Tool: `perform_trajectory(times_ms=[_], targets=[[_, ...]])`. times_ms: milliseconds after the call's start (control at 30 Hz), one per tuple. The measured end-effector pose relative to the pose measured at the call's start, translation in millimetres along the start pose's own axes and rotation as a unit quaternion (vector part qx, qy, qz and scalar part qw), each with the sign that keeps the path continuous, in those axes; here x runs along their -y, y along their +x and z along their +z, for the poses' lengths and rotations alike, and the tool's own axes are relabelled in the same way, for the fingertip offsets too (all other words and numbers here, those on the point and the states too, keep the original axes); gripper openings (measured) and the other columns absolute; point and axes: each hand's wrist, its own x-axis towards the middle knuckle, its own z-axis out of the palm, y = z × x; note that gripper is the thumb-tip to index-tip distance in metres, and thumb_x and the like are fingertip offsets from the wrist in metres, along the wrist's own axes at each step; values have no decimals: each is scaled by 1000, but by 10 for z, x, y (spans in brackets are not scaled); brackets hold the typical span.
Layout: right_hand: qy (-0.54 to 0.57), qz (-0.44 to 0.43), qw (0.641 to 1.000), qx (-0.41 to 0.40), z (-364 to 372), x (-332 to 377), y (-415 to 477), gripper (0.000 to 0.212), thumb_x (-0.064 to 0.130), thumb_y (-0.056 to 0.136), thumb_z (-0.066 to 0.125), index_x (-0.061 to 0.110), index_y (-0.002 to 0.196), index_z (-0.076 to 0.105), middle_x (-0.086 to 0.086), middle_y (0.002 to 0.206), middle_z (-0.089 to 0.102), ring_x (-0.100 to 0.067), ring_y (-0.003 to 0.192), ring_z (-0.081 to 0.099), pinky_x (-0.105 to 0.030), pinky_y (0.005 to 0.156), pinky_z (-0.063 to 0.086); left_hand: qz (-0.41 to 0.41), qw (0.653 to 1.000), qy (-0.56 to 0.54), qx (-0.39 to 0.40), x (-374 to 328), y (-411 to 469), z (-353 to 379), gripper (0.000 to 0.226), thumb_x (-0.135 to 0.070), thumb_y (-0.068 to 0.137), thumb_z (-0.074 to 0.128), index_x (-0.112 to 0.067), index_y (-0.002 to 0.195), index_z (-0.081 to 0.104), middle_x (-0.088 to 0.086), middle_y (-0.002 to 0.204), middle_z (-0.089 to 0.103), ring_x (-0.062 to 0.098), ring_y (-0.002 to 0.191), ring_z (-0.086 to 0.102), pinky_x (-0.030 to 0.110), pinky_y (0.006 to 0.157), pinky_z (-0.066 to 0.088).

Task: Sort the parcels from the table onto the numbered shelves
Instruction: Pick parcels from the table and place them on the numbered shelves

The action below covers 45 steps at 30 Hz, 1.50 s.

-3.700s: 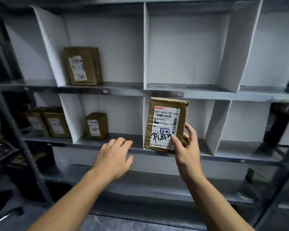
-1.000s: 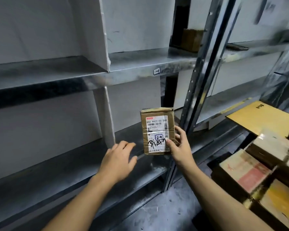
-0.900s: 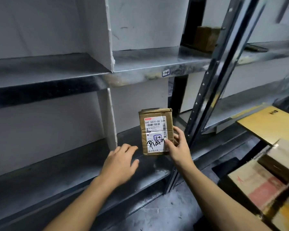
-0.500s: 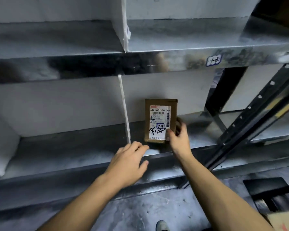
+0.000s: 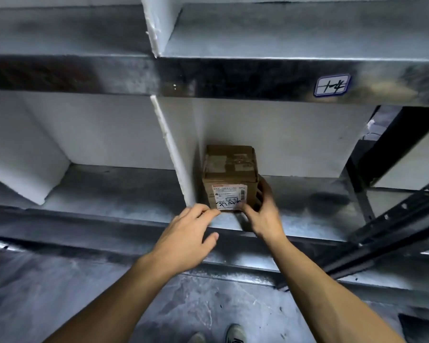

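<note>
The box (image 5: 229, 179) sits on the shelf (image 5: 307, 214) beside the white wall (image 5: 176, 159). The right hand (image 5: 264, 214) holds its side. The left hand (image 5: 186, 233) seems loose. If the right hand lets go crooked, the box could tip off the edge.

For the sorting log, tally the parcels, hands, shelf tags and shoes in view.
parcel: 1
hands: 2 (left hand, right hand)
shelf tag: 1
shoes: 2
Total: 6
</note>
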Motion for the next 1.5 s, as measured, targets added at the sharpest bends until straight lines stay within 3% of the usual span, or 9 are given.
perform_trajectory(times_ms=[100,267,500,633,800,933,1067,1300,1500], targets=[[40,-1,999,-10,17,-30,79,65,15,86,74,36,138,41,5,127,64,-11,117,62,-46,102,51,-18,1000,-4,-10,-49,-7,22,51,-40,95,49,-31,145,38,-13,139,38,10,129,36,32,110,32],[39,6,999,-37,72,-28,131,65,19,87,74,45,134,39,3,128,63,-18,117,62,-49,101,51,-34,999,-10,-25,-88,-53,36,50,-39,95,50,-31,143,40,-13,138,39,9,126,37,27,108,32],[-50,10,998,-21,-86,8,-35,77,36,85,74,37,149,29,-2,146,51,-24,132,52,-49,107,46,-31,999,-7,-8,-82,-80,40,51,-41,96,49,-31,145,37,-15,139,37,10,128,36,28,109,31],[-159,-2,986,-54,-353,11,-315,62,33,95,64,20,150,39,-10,147,49,-28,134,47,-42,109,41,15,1000,11,9,-132,-39,54,53,-41,97,46,-30,147,35,-13,141,37,12,131,35,32,112,30],[-397,-24,911,-110,-584,-34,-966,40,36,96,57,13,129,59,-12,125,60,-35,112,58,-44,91,49,103,990,97,17,-239,-22,158,51,-46,98,41,-28,146,34,-9,142,39,17,127,39,36,107,35],[-504,29,852,-135,-660,45,-1732,46,48,92,43,18,122,59,-8,119,60,-33,112,57,-46,90,50,191,971,138,49,-413,-150,293,51,-48,97,41,-29,144,35,-7,140,42,21,126,41,36,104,35],[-516,119,833,-161,-650,64,-2573,46,50,96,45,22,132,51,-5,130,54,-30,124,50,-44,99,44,274,950,132,76,-629,-379,474,53,-48,97,42,-28,146,35,-6,142,42,21,127,40,36,104,34],[-494,292,778,-258,-673,36,-4007,51,53,93,45,25,136,49,-6,134,52,-31,124,49,-44,97,45,437,886,101,123,-1284,-902,860,51,-42,93,53,-23,140,47,-1,134,51,27,119,49,40,96,41],[-465,387,726,-326,-741,63,-4937,47,51,92,44,26,131,51,-4,130,55,-29,119,52,-43,93,46,526,831,79,164,-1952,-1372,1177,53,-45,94,47,-27,144,40,-5,138,45,22,124,45,38,101,39]])
